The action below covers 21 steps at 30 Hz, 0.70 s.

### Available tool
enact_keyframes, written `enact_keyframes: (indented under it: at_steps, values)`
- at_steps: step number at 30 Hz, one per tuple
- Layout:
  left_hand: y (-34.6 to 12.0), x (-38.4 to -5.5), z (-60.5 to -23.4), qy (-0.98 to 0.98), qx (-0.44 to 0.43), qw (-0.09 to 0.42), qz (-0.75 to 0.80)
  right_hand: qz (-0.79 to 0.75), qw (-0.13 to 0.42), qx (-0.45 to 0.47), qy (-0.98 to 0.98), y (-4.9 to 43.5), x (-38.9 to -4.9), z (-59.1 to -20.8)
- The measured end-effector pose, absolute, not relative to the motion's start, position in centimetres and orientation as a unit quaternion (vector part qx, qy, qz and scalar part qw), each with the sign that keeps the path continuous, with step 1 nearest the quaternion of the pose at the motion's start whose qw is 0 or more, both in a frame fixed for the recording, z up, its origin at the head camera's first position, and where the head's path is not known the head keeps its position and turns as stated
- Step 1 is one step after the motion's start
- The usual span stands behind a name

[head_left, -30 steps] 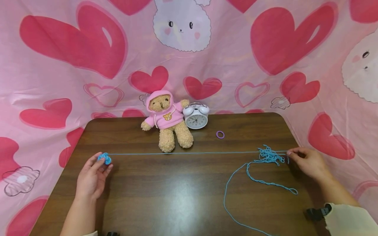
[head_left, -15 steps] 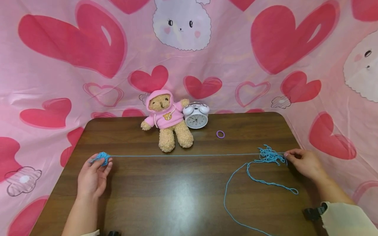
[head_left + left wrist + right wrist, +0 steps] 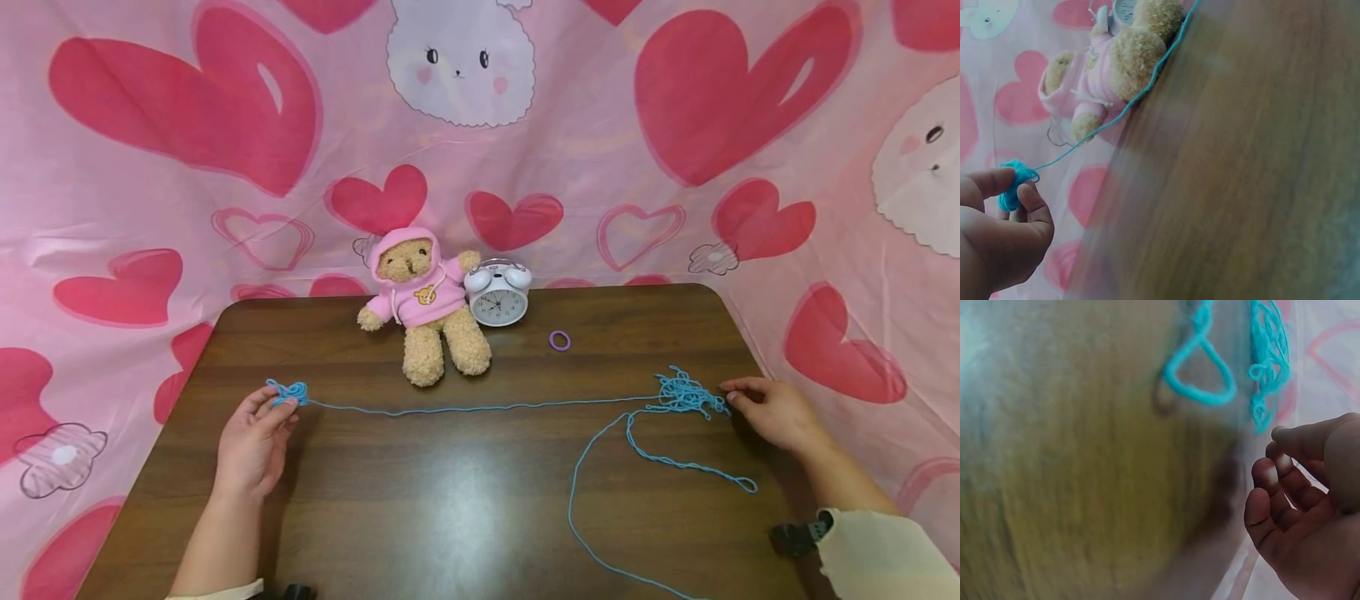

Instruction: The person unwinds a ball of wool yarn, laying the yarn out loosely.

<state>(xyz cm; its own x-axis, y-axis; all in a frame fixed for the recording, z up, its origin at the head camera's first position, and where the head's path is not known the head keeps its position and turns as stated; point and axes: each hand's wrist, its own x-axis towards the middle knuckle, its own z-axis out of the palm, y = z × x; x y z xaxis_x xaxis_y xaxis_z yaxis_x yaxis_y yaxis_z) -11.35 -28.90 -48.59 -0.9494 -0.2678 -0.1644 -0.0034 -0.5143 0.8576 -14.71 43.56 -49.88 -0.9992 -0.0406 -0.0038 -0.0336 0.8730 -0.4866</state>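
My left hand (image 3: pixel 255 437) pinches a small wound bundle of blue yarn (image 3: pixel 292 392) between thumb and fingers, raised over the table's left side. In the left wrist view the yarn bundle (image 3: pixel 1017 185) sits at the fingertips, a strand leading off it. That strand (image 3: pixel 465 409) runs slack across to a loose blue yarn tangle (image 3: pixel 684 393) on the right. Just beside the tangle is my right hand (image 3: pixel 776 417), fingers loosely bent. In the right wrist view no yarn shows between the right hand's (image 3: pixel 1310 500) fingers; the tangle (image 3: pixel 1267 356) hangs just beyond the fingertips.
A teddy bear (image 3: pixel 427 302) in a pink hoodie sits at the back of the brown table (image 3: pixel 420 483), against a white alarm clock (image 3: pixel 498 296). A purple ring (image 3: pixel 559 341) lies right of the clock. A twisted yarn loop (image 3: pixel 693 466) and a long strand (image 3: pixel 572 492) trail frontward.
The taut strand has gone slack and sags. My left hand has shifted slightly right with the bundle. My right hand has moved a little left and let go of the yarn it was pinching.
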Motion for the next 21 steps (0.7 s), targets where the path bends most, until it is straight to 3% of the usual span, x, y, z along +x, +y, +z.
enact_keyframes:
  at_steps: [10,21]
  values:
    - [-28.2,-11.8,-48.4,-0.476,0.115,0.067,-0.870,-0.266,-0.012,-0.015,0.964,43.2,-14.6,-48.7]
    - [-26.5,-12.6,-48.3,-0.493,0.106,0.063,-0.861,-0.299,-0.027,0.001,0.954,39.1,-15.0,-48.2]
